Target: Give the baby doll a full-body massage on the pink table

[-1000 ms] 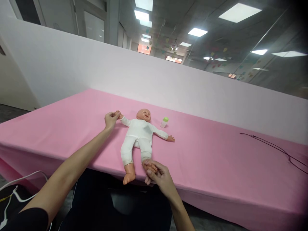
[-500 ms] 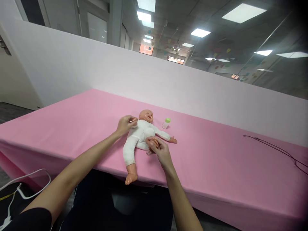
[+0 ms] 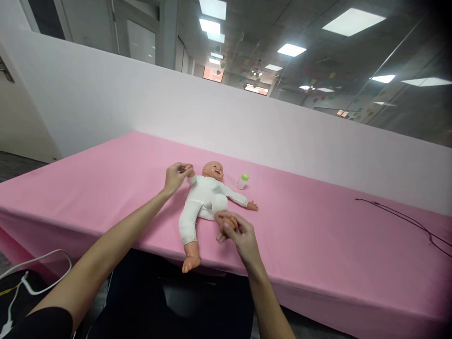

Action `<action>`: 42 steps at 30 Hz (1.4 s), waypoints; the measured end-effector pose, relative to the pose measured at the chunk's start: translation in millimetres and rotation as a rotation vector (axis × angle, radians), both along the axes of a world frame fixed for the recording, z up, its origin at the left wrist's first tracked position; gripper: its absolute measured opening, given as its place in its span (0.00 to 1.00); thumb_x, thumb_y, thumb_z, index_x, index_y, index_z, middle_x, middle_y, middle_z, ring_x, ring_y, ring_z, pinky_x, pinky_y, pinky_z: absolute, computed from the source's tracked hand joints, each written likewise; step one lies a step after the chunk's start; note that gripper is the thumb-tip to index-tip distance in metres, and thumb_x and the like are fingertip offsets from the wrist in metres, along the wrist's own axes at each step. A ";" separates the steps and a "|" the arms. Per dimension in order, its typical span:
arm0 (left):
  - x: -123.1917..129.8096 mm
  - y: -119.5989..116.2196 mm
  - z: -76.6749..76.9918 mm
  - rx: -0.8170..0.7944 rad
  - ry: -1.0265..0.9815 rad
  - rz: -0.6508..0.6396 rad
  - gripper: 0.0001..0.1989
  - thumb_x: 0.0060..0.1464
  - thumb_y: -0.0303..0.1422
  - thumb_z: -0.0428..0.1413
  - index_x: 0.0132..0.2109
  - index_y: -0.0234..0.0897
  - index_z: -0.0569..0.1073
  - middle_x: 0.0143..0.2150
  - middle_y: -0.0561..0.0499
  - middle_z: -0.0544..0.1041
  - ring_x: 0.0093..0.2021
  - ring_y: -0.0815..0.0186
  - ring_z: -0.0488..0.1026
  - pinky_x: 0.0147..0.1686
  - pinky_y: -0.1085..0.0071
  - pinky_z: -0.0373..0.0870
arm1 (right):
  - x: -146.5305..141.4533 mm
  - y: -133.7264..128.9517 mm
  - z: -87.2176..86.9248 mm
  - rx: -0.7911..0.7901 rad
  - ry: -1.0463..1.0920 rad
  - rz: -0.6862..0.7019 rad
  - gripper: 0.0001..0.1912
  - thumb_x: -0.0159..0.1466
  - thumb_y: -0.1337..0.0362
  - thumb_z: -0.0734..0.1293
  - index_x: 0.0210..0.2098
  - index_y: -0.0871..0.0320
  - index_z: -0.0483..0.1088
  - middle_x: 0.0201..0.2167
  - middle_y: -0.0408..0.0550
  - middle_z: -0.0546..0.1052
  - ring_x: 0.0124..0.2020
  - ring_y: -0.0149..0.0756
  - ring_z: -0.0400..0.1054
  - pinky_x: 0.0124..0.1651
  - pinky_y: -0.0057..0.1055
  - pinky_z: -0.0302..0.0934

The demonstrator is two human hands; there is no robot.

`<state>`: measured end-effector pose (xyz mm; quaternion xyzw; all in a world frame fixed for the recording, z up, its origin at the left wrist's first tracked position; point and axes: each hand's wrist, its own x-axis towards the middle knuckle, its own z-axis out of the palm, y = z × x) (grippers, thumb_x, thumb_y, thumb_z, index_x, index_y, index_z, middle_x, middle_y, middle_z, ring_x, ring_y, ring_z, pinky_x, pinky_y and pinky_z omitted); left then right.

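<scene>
Your left hand (image 3: pixel 173 179) closes on the doll's right hand (image 3: pixel 189 170), and your right hand (image 3: pixel 240 235) grips the doll's left foot (image 3: pixel 226 220) above the pink cloth (image 3: pixel 106 188) of a long table.

The doll (image 3: pixel 205 197) lies face up near the middle of the cloth, its head away from you and its feet toward the near edge. Its right arm angles up toward your left hand. Its left leg folds up toward the belly under your right hand. Its right leg (image 3: pixel 187 230) stays flat and straight, with the foot just short of the table edge, and its left arm (image 3: pixel 235 197) reaches out flat to the side.

Your left fingers (image 3: pixel 181 168) curl together around the small doll hand, pinching it at the wrist end. Your right fingers (image 3: pixel 233 227) wrap across the foot, though the thumb's exact place is hard to tell.

Holding the limbs at their ends, as you do here, keeps the torso resting on the cloth. An even, light pressure in both hands suits the soft body.

A small bottle (image 3: pixel 242 181) with a green cap stands upright just beyond the doll's left shoulder, and a dark wire (image 3: pixel 399 217) lies well off to the right.
</scene>
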<state>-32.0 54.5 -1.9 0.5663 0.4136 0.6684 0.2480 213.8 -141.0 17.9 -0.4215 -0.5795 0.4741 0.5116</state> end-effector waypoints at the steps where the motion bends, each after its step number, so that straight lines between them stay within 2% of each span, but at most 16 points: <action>1: 12.3 -5.7 2.2 0.022 0.042 -0.054 0.09 0.53 0.37 0.65 0.39 0.38 0.82 0.40 0.47 0.84 0.39 0.59 0.80 0.42 0.65 0.77 | -2.2 15.8 5.6 0.012 0.006 -0.021 0.27 0.60 0.45 0.77 0.48 0.59 0.77 0.26 0.46 0.79 0.23 0.39 0.76 0.29 0.36 0.76; 4: 42.5 -22.3 -3.4 0.022 0.230 -0.132 0.06 0.55 0.36 0.63 0.39 0.39 0.82 0.38 0.49 0.84 0.38 0.60 0.80 0.42 0.65 0.76 | -9.9 58.4 5.9 -0.003 0.039 -0.066 0.32 0.52 0.41 0.80 0.42 0.60 0.77 0.26 0.44 0.78 0.20 0.36 0.74 0.25 0.35 0.74; 7: 51.6 -30.6 -14.0 0.016 0.356 -0.150 0.06 0.59 0.36 0.60 0.38 0.40 0.81 0.38 0.49 0.83 0.39 0.60 0.79 0.42 0.64 0.76 | -10.7 69.5 -2.3 -0.016 0.081 -0.118 0.34 0.48 0.40 0.81 0.41 0.60 0.76 0.27 0.44 0.78 0.20 0.34 0.72 0.24 0.33 0.73; 10: 32.1 -25.2 -14.8 0.022 0.229 -0.181 0.07 0.56 0.36 0.63 0.40 0.39 0.82 0.40 0.48 0.84 0.39 0.60 0.80 0.43 0.64 0.77 | 1.0 37.3 -3.2 0.003 0.054 -0.102 0.29 0.57 0.43 0.78 0.46 0.60 0.77 0.24 0.43 0.77 0.22 0.36 0.73 0.28 0.33 0.73; 14: -23.0 -3.8 -13.6 -0.016 0.016 0.047 0.10 0.53 0.39 0.66 0.39 0.37 0.82 0.39 0.46 0.84 0.39 0.59 0.80 0.43 0.63 0.77 | 21.9 -30.5 -16.7 -0.066 -0.056 0.027 0.24 0.63 0.47 0.75 0.49 0.57 0.78 0.25 0.46 0.79 0.20 0.37 0.72 0.27 0.36 0.72; 17: -55.7 10.7 -22.7 -0.171 -0.110 0.153 0.13 0.51 0.41 0.67 0.35 0.35 0.81 0.35 0.45 0.83 0.37 0.58 0.80 0.41 0.63 0.77 | 25.8 -59.8 -47.1 -0.113 -0.040 0.021 0.23 0.61 0.46 0.76 0.48 0.55 0.79 0.37 0.52 0.83 0.22 0.37 0.73 0.26 0.36 0.73; 19: -61.6 15.7 -28.0 -0.242 -0.165 0.172 0.14 0.49 0.41 0.68 0.34 0.34 0.81 0.32 0.45 0.82 0.35 0.59 0.80 0.39 0.64 0.77 | 21.8 -63.2 -63.2 -0.102 -0.017 -0.019 0.24 0.59 0.45 0.77 0.47 0.54 0.79 0.46 0.55 0.82 0.23 0.37 0.74 0.25 0.35 0.72; 22: -44.3 13.8 -25.3 -0.183 -0.131 0.143 0.14 0.51 0.42 0.67 0.36 0.34 0.81 0.35 0.45 0.83 0.37 0.59 0.80 0.40 0.65 0.76 | 12.1 -48.4 -58.8 -0.057 -0.003 -0.035 0.25 0.60 0.44 0.76 0.48 0.54 0.79 0.47 0.56 0.82 0.23 0.36 0.73 0.25 0.35 0.73; 26: 5.2 -3.3 -11.7 -0.025 0.029 -0.017 0.10 0.53 0.38 0.66 0.39 0.37 0.82 0.40 0.47 0.85 0.38 0.59 0.81 0.41 0.64 0.77 | -2.8 -1.9 -20.9 0.015 -0.012 -0.045 0.25 0.61 0.45 0.76 0.49 0.57 0.78 0.27 0.47 0.79 0.23 0.38 0.74 0.30 0.36 0.75; 28: 28.5 -14.8 -9.6 0.008 0.172 -0.072 0.08 0.55 0.36 0.64 0.40 0.39 0.82 0.40 0.48 0.85 0.38 0.60 0.81 0.40 0.65 0.77 | -11.4 27.1 -11.1 0.035 0.011 -0.063 0.26 0.59 0.45 0.76 0.47 0.57 0.78 0.26 0.45 0.78 0.23 0.37 0.74 0.30 0.36 0.75; 31: 50.1 -29.5 -13.8 0.071 0.430 -0.066 0.06 0.60 0.36 0.61 0.41 0.40 0.82 0.41 0.48 0.84 0.40 0.59 0.80 0.42 0.64 0.76 | -21.1 60.9 -12.5 0.039 0.031 -0.099 0.27 0.55 0.45 0.79 0.43 0.58 0.77 0.30 0.44 0.78 0.22 0.34 0.72 0.29 0.34 0.74; 33: 52.1 -33.2 -16.6 0.102 0.507 -0.050 0.07 0.62 0.37 0.60 0.42 0.41 0.81 0.42 0.47 0.84 0.42 0.59 0.80 0.43 0.64 0.75 | -21.9 66.4 -14.4 0.035 0.045 -0.104 0.27 0.54 0.45 0.79 0.43 0.58 0.77 0.29 0.44 0.78 0.22 0.33 0.72 0.28 0.33 0.73; 35: 43.4 -29.7 -16.5 0.089 0.445 -0.083 0.08 0.61 0.37 0.61 0.43 0.41 0.81 0.43 0.47 0.84 0.41 0.59 0.80 0.43 0.64 0.76 | -17.1 54.2 -12.5 0.035 0.054 -0.084 0.26 0.57 0.46 0.78 0.46 0.58 0.77 0.28 0.44 0.78 0.23 0.35 0.73 0.29 0.33 0.73; 38: 13.9 -12.7 -13.3 0.045 0.221 -0.056 0.08 0.59 0.37 0.62 0.43 0.40 0.81 0.42 0.47 0.84 0.40 0.59 0.81 0.43 0.64 0.77 | -3.4 10.5 -12.1 0.035 0.033 -0.045 0.24 0.62 0.49 0.76 0.51 0.57 0.76 0.28 0.46 0.80 0.23 0.36 0.73 0.30 0.33 0.73; 40: -12.1 2.3 -13.7 0.009 0.106 0.081 0.11 0.58 0.39 0.62 0.43 0.38 0.81 0.42 0.46 0.84 0.41 0.58 0.81 0.43 0.63 0.77 | 5.1 -24.4 -24.4 0.035 0.015 -0.034 0.21 0.63 0.51 0.76 0.50 0.55 0.77 0.42 0.53 0.82 0.23 0.34 0.73 0.28 0.33 0.73; 42: -38.2 15.9 -18.4 -0.091 0.077 0.237 0.15 0.57 0.41 0.62 0.47 0.36 0.80 0.42 0.43 0.83 0.41 0.56 0.80 0.44 0.62 0.76 | 10.0 -55.4 -50.2 0.011 0.042 -0.020 0.19 0.64 0.53 0.76 0.51 0.52 0.77 0.59 0.58 0.76 0.26 0.34 0.75 0.27 0.33 0.73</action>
